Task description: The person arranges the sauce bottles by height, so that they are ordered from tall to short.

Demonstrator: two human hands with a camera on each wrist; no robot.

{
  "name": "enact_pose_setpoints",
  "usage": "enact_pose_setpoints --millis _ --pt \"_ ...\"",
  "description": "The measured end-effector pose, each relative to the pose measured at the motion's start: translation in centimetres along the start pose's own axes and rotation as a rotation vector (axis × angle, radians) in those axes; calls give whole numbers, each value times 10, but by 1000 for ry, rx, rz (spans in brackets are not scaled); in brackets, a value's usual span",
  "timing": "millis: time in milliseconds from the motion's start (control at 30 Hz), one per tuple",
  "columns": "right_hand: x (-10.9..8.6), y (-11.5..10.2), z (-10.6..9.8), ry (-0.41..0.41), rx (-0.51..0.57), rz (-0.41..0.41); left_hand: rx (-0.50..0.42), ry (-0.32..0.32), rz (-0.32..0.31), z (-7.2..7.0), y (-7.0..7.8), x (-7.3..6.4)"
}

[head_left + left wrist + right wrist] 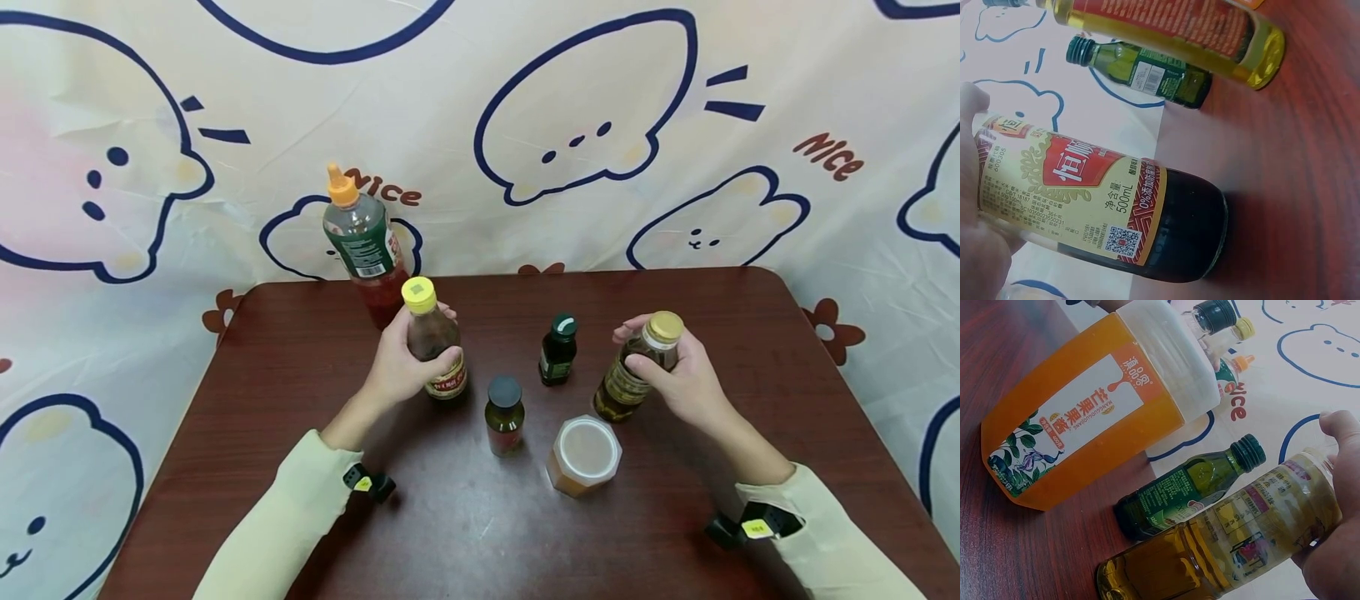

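My left hand (408, 362) grips a vinegar bottle (447, 382) with a yellow cap, fingers and thumb wrapped round its upper body. In the left wrist view this vinegar bottle (1085, 169) shows a cream and red label above dark liquid. On the right, my right hand (690, 379) holds a gold-capped glass bottle (622, 387) of amber liquid around its upper part. Its pale label shows in the right wrist view, where the glass bottle (1260, 531) partly overlaps a small olive oil bottle (1191, 484). Both held bottles appear to stand at the table surface.
Between the hands stand the green olive oil bottle (557, 354), a dark-capped bottle (505, 421) of yellow liquid and a white-lidded mango jam jar (585, 454). A red sauce squeeze bottle (363, 242) stands behind my left hand. A patterned cloth (570, 108) hangs behind the brown table (480, 542).
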State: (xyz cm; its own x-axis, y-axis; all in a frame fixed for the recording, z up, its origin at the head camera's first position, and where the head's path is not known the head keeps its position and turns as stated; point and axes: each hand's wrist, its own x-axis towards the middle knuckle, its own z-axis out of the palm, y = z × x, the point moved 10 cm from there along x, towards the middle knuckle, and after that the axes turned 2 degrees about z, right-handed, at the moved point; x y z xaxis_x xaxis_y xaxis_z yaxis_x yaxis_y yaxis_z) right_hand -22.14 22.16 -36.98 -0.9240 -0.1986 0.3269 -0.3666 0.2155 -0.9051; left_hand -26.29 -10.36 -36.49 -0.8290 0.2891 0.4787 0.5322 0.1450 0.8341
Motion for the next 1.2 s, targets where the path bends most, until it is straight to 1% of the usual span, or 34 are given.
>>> enact_pose_setpoints --millis 167,300,367,500,600,767,800,833,1000,1100,1200 --pt "0 0 0 -1 0 -2 16 32 10 -5 -6 11" --pt "0 -1 0 0 2 -5 24 44 41 -8 -8 24" --pt "1 -1 0 -1 4 -5 25 51 40 -9 -9 31" --pt "1 0 1 -6 4 -5 31 61 1 -8 4 41" --pt "1 -1 1 -3 5 -3 44 57 -31 -5 13 50" --pt "1 -1 1 0 2 2 80 51 -114 -2 0 63" --pt "1 0 1 -1 1 2 76 49 -122 -2 -5 66" --pt "1 0 1 -2 0 2 70 47 -127 -1 -11 69" --pt "1 0 0 -2 -7 2 15 47 -111 -1 -42 85" --pt "1 0 0 -2 -13 5 18 55 -124 -2 -51 91" --pt "1 0 0 -2 -14 7 15 66 -135 -3 -54 96"
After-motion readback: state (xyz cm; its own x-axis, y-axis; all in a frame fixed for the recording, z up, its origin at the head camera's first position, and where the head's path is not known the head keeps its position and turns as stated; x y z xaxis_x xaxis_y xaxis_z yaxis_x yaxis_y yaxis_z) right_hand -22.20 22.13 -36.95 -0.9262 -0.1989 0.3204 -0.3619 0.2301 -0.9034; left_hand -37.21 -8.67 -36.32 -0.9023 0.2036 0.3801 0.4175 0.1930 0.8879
